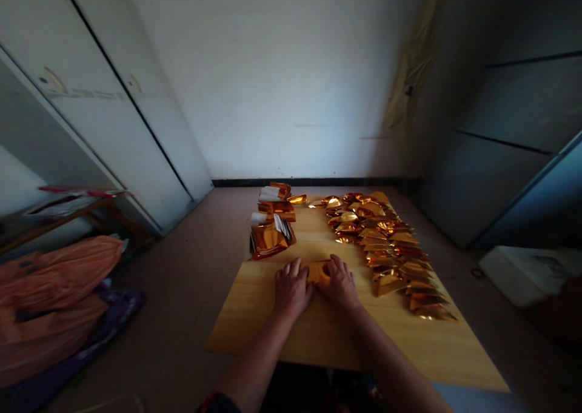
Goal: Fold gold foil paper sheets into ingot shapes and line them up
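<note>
A small piece of gold foil paper [318, 271] lies on the wooden board between my hands. My left hand [292, 287] grips its left end, thumb toward the middle. At the right end, my right hand [339, 283] has its fingers curled over the paper. My palms hide part of it. Beyond my left hand sits a stack of gold foil sheets [269, 242]. Rows of folded gold foil pieces [386, 243], pointed at their ends, stand to the right of my right hand.
The wooden board [254, 316] carries everything. More foil bundles [277, 210] lie at its far left. A pale cabinet [127, 97] stands left, with orange cloth [68, 279] on the near side. A refrigerator-like cabinet [491, 158] and white container [522, 276] are right.
</note>
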Demonstrator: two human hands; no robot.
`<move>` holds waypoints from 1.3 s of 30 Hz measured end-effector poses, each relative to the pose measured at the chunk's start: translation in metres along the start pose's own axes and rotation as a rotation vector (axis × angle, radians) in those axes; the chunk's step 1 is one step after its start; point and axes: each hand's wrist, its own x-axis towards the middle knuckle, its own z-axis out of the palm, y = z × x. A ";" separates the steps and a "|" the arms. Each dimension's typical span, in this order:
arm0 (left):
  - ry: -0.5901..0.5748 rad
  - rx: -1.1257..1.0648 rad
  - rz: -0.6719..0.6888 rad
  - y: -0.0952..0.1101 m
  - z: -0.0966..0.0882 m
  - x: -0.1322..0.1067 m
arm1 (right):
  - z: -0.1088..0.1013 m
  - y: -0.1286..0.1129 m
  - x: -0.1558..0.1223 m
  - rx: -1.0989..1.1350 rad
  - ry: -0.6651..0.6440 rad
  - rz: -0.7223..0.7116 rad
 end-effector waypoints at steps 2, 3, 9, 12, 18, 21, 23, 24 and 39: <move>0.002 -0.010 0.007 -0.002 0.000 0.000 | 0.000 0.003 0.001 0.024 -0.005 -0.007; 0.002 -0.015 0.011 -0.003 0.000 0.000 | 0.000 0.005 0.001 0.040 -0.008 -0.012; -0.017 -0.046 0.050 -0.014 0.002 -0.001 | -0.003 0.025 0.006 0.142 -0.036 -0.072; -0.048 -0.050 0.077 -0.020 0.002 -0.001 | -0.005 0.033 0.007 0.163 -0.038 -0.113; -0.116 -0.043 0.105 -0.026 0.002 0.001 | -0.008 0.040 0.006 0.168 -0.053 -0.206; -0.132 -0.042 0.100 -0.027 0.000 0.003 | -0.011 0.038 0.002 0.167 -0.039 -0.279; -0.136 -0.050 0.104 -0.027 -0.001 0.005 | -0.014 0.036 -0.001 0.143 -0.038 -0.319; -0.137 -0.056 0.109 -0.028 -0.002 0.005 | -0.016 0.034 -0.003 0.117 -0.048 -0.335; -0.051 -0.113 0.139 -0.034 0.000 0.013 | -0.025 0.021 -0.005 -0.151 -0.063 -0.459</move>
